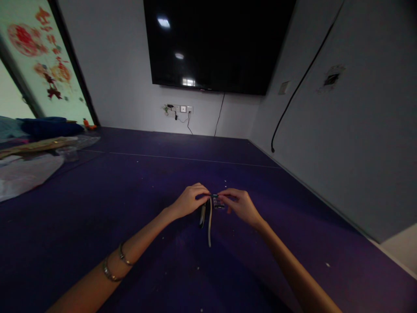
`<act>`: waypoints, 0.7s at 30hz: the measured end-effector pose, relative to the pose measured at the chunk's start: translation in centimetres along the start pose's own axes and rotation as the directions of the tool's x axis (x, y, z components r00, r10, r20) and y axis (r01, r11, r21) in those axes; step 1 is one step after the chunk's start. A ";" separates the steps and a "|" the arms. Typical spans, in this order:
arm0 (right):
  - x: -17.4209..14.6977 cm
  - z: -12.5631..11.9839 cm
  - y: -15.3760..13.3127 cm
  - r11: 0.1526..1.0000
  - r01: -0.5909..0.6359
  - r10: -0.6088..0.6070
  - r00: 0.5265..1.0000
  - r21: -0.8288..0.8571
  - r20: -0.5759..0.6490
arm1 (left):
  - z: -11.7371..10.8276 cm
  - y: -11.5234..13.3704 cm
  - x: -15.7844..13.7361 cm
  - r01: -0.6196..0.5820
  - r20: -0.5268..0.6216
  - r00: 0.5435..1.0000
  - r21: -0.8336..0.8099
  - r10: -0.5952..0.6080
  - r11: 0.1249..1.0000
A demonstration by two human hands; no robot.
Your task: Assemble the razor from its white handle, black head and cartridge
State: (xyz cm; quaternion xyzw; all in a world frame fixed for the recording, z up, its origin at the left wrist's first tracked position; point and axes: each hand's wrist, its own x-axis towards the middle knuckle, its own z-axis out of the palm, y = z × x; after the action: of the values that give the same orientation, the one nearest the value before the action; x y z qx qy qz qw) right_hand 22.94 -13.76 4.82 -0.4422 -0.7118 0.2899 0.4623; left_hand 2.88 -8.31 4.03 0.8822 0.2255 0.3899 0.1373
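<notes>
My left hand point(194, 198) is closed in a pinch on the left end of a small, thin, dark teal piece point(214, 195). From the other side, my right hand point(240, 204) pinches the same piece, so it spans the short gap between my fingertips. Its exact kind is too small to make out. A pale cord-like strip point(210, 226) runs down from just below my left fingertips; I cannot tell whether it joins the piece. Beside it on the left is a dark and pale narrow strip point(202, 215). A small patterned packet or card point(219, 203) lies beneath my right fingertips.
The purple surface point(146, 269) bears scattered white specks. Plastic bags point(29, 174) and dark blue cloth point(50, 127) lie at the left. A black cable point(299, 84) hangs down the right wall. A television point(218, 43) hangs above wall sockets point(183, 109).
</notes>
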 end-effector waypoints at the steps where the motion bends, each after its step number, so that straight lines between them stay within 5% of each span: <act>1: 0.0 0.0 0.0 1.000 0.006 -0.006 1.000 0.003 -0.001 | 0.0 0.0 0.0 0.001 0.002 1.000 -0.001 -0.001 1.000; 21: 0.3 -0.8 1.8 0.995 -0.061 0.067 0.995 -0.078 0.077 | 0.9 0.1 -0.5 0.109 0.042 0.993 0.041 -0.111 0.993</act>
State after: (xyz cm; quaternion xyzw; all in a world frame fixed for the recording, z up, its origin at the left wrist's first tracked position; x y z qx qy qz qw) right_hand 24.33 -12.71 3.78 -0.4701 -0.7255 0.2948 0.4070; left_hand 3.32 -8.66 3.17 0.8794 0.2781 0.3576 0.1465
